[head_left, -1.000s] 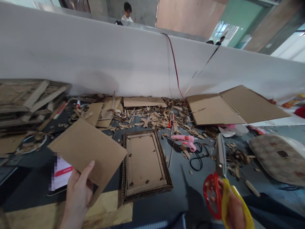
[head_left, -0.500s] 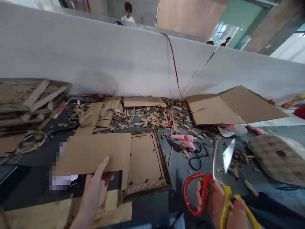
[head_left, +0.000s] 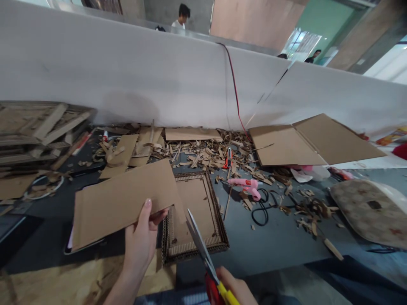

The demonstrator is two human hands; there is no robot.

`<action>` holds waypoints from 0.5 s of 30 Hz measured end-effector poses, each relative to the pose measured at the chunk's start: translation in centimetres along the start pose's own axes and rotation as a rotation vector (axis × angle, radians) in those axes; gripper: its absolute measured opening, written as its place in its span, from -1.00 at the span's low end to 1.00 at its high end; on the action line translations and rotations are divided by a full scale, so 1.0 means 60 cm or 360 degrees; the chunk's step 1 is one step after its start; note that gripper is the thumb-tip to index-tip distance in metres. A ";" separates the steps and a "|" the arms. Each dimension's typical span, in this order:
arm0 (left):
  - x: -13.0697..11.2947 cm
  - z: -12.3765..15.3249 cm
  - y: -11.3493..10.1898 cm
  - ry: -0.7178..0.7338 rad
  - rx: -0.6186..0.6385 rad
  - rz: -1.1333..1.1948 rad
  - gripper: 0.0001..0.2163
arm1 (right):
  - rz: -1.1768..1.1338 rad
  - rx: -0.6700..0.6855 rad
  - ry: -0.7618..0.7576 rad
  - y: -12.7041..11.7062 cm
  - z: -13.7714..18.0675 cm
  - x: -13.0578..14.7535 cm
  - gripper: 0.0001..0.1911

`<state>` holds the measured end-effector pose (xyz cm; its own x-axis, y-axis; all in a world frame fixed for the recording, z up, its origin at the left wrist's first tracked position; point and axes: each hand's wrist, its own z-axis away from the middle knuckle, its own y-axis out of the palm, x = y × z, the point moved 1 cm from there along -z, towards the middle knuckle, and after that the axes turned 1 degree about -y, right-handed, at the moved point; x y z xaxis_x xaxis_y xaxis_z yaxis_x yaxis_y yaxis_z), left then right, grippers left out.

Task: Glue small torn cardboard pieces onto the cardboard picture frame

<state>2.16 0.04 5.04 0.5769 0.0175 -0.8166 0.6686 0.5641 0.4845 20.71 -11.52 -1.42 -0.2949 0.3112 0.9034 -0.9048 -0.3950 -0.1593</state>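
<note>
My left hand (head_left: pixel 143 241) grips a flat piece of brown cardboard (head_left: pixel 117 203) by its lower edge, thumb on top. A narrow strip juts down from the sheet's right end. My right hand (head_left: pixel 237 288), partly cut off at the bottom edge, is closed on scissors (head_left: pixel 202 243) with red and yellow handles. The blades look nearly together, their tips just right of the cardboard strip; whether they touch it I cannot tell. Beneath lies a cardboard frame (head_left: pixel 219 224) with corrugated, layered edges and dark spots of glue on its base.
A pink glue gun (head_left: pixel 246 186) with a black cord lies right of the frame. Cardboard scraps (head_left: pixel 203 154) and a box cutter (head_left: pixel 229 157) are strewn behind. Folded cardboard (head_left: pixel 286 146) leans at back right, near a patterned bag (head_left: pixel 369 212). Stacked cardboard frames (head_left: pixel 38 131) stand left.
The scissors have swung left from the right side toward the cardboard, their blades closing. My left hand has moved right and tilted the sheet, its right end raised.
</note>
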 end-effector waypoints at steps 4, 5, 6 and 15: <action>0.002 0.004 0.005 0.0143 -0.0040 -0.0022 -0.62 | -0.0016 0.0032 -0.0073 -0.005 -0.007 0.021 -0.47; 0.004 0.004 0.007 0.0149 -0.0035 -0.0028 -0.60 | -0.0013 0.0033 -0.0099 -0.005 -0.008 0.026 -0.43; 0.006 0.005 0.008 0.0161 -0.0029 -0.0033 -0.58 | -0.0017 0.0044 -0.0135 -0.005 -0.008 0.032 -0.39; 0.033 0.019 -0.004 0.0200 0.0005 -0.0298 -0.63 | 0.0044 0.0001 -0.0482 0.006 -0.013 0.082 -0.30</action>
<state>3.68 -1.01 3.67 0.3798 0.0158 -0.9249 0.7600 0.5647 0.3217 18.67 -9.45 2.65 -0.2141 0.0288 0.9764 -0.8974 -0.4005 -0.1850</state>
